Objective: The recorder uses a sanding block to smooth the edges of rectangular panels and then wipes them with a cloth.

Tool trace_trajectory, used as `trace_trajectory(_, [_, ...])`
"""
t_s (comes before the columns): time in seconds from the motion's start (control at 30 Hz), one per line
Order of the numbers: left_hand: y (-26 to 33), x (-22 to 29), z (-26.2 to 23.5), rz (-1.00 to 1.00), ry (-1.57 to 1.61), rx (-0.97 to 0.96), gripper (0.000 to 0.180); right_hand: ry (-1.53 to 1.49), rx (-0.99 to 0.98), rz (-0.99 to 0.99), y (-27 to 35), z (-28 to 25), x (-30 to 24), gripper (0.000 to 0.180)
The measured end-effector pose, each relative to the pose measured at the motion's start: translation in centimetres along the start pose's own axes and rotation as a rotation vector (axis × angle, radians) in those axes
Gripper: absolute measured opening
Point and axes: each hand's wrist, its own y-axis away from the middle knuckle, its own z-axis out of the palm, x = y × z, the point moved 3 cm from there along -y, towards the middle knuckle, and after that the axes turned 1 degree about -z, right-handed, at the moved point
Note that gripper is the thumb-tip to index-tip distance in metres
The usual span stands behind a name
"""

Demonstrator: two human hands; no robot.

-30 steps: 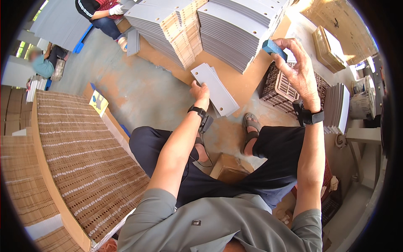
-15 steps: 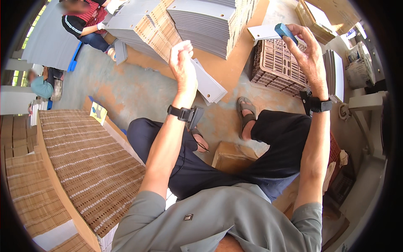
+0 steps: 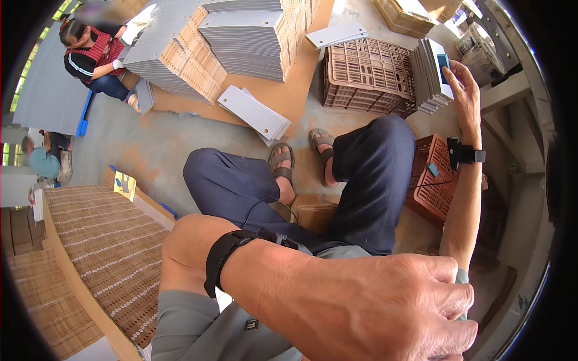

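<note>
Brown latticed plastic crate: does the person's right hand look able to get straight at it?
Probably not straight across: the upright row of thin grey rectangular panels stands between the right hand and the brown latticed plastic crate.

A brown slotted crate [image 3: 368,75] stood on the greyish floor [image 3: 171,133], with a cardboard box [image 3: 402,17] beyond it and a red crate [image 3: 426,209] nearer. Toward the left lay brown, hole-dotted stacks [image 3: 111,253], a yellow card [image 3: 124,186] at their far edge. A co-worker in a red-patterned vest [image 3: 101,53] sat farther off; another person in teal [image 3: 46,161] sat at far left.
</note>
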Motion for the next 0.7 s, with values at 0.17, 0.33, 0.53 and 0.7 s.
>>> trace_trajectory(0.17, [0.7,-0.4,-0.2,0.218,0.007,0.273,0.018,0.101,0.004,0.150,7.3,-1.7,3.9,0.035])
trace_trajectory(0.33, [1.1,-1.1,-4.7,-0.265,0.031,-0.090,0.009,0.197,0.060,0.373,12.5,-0.6,8.7,0.046])
trace_trajectory(0.53, [4.8,-17.3,-7.3,-0.479,-0.097,0.098,0.018,0.317,0.112,0.485,16.6,-10.1,11.9,0.038])
trace_trajectory(0.7, [6.3,-26.3,-5.6,-0.791,0.114,0.328,0.028,0.538,-0.071,0.361,16.8,-9.6,13.7,0.030])
